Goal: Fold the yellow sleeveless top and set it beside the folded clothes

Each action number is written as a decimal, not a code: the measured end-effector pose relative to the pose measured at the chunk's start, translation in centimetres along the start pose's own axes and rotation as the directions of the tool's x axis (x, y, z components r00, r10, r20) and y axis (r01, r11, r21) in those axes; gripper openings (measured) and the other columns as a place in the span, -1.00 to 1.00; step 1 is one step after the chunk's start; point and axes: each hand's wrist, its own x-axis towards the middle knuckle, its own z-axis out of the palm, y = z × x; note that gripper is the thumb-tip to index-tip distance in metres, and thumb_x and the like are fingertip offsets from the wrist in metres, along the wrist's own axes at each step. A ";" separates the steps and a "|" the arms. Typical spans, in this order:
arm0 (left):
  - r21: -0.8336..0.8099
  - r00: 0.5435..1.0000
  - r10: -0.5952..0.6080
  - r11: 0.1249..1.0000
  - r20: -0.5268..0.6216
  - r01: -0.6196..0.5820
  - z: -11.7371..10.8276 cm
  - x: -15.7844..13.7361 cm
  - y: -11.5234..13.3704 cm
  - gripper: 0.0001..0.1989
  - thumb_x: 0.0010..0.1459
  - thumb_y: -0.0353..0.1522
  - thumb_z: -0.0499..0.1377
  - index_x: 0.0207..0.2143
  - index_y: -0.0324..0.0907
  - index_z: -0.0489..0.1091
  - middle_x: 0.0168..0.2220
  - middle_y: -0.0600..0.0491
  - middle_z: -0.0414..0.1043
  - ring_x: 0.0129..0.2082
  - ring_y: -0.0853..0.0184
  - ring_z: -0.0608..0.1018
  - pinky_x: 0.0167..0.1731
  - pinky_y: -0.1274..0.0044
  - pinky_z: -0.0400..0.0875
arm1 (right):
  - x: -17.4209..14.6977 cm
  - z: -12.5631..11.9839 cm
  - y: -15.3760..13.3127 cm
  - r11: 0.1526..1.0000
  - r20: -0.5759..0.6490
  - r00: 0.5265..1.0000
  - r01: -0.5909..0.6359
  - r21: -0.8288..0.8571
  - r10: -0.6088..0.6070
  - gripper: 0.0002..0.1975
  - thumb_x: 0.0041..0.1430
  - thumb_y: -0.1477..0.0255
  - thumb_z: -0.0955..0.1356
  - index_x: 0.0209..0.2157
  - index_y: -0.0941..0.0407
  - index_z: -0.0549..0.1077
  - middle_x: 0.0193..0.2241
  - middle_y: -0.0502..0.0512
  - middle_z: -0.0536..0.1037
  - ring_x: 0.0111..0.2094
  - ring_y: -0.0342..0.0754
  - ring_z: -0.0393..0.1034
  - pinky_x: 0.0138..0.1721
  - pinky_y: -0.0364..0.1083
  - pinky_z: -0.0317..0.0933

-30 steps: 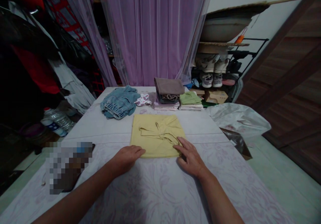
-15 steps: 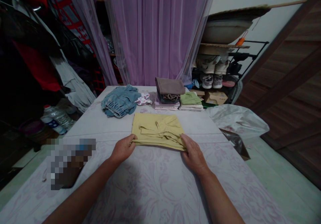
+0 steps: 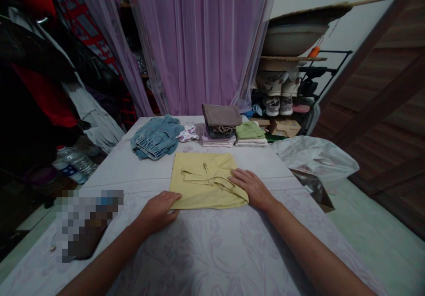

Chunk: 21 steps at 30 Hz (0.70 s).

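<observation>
A yellow garment (image 3: 195,193) lies folded into a rough rectangle on the patterned bedsheet (image 3: 206,251), with thin tie-like strips across its upper face. At its near left corner rests my left hand (image 3: 159,212), fingers over the edge and thumb apart on the sheet side. My right hand (image 3: 251,189) lies on the garment's right edge, fingers stretched out flat over the cloth. Beyond the garment, to the left, are a crumpled pair of denim bottoms (image 3: 156,136) and a small white patterned cloth (image 3: 187,133).
Behind the garment stand a folded stack topped by brown cloth (image 3: 222,115) and another topped by green cloth (image 3: 250,130). A blurred-out object (image 3: 88,225) lies at left. Purple curtains (image 3: 202,44) hang behind; a clear plastic bag (image 3: 318,156) sits right of the bed.
The garment's near edge now lies flatter and closer to me. My left hand has loosened from its pinch on the corner; my right hand has moved up onto the cloth, fingers spread.
</observation>
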 end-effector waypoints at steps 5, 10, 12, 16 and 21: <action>0.077 0.997 -0.051 0.996 0.061 0.046 -0.2 0.4 0.1 -0.45 -0.04 -0.56 0.05 0.04 -0.11 0.38 0.04 -0.04 0.47 0.05 0.19 0.46 0.05 0.37 0.36 | -0.3 -0.1 -0.3 0.998 0.129 0.992 -0.021 0.059 0.013 -0.51 0.11 0.53 0.31 0.10 -0.01 0.45 0.16 0.14 0.43 0.21 0.08 0.23 0.20 0.16 0.04; -0.020 0.997 -0.077 0.997 -0.022 0.077 -0.4 0.7 -0.9 -0.59 0.00 -0.53 0.04 -0.09 -0.11 0.42 -0.07 -0.01 0.52 -0.02 0.24 0.50 0.01 0.42 0.38 | -0.8 -0.6 -0.9 0.991 0.149 0.987 -0.075 0.110 0.058 -0.48 0.07 0.52 0.31 0.11 -0.01 0.44 0.15 0.15 0.43 0.21 0.08 0.24 0.21 0.17 0.03; -0.115 0.994 -0.070 0.991 -0.078 0.061 -0.5 0.4 -1.5 -0.72 0.04 -0.46 0.05 -0.20 -0.11 0.44 -0.16 0.02 0.54 -0.09 0.26 0.53 -0.04 0.45 0.41 | -0.9 -1.2 -1.3 0.988 0.180 0.982 -0.088 0.123 0.065 -0.49 0.06 0.49 0.32 0.10 0.01 0.45 0.14 0.16 0.44 0.20 0.10 0.25 0.21 0.19 0.02; -0.303 0.973 -0.086 0.953 -0.214 0.017 -0.8 -0.9 -1.9 -0.87 0.05 -0.33 0.07 -0.35 -0.11 0.39 -0.20 0.04 0.54 -0.11 0.27 0.54 0.00 0.44 0.40 | -1.6 -3.0 -2.2 0.976 0.229 0.971 -0.112 0.186 0.068 -0.51 0.02 0.44 0.36 0.05 0.01 0.48 0.07 0.16 0.50 0.13 0.08 0.34 0.21 0.15 0.04; -0.473 0.958 -0.199 0.878 -0.204 0.081 -1.8 -1.6 -0.6 -0.83 0.04 -0.22 0.12 -0.36 -0.11 0.34 -0.31 0.08 0.54 -0.21 0.28 0.57 -0.08 0.43 0.46 | -1.4 -5.4 -2.2 0.908 0.357 0.934 -0.151 0.391 0.001 -0.72 0.05 0.44 0.33 -0.18 0.05 0.57 -0.19 0.06 0.64 -0.15 -0.01 0.50 -0.08 -0.10 0.27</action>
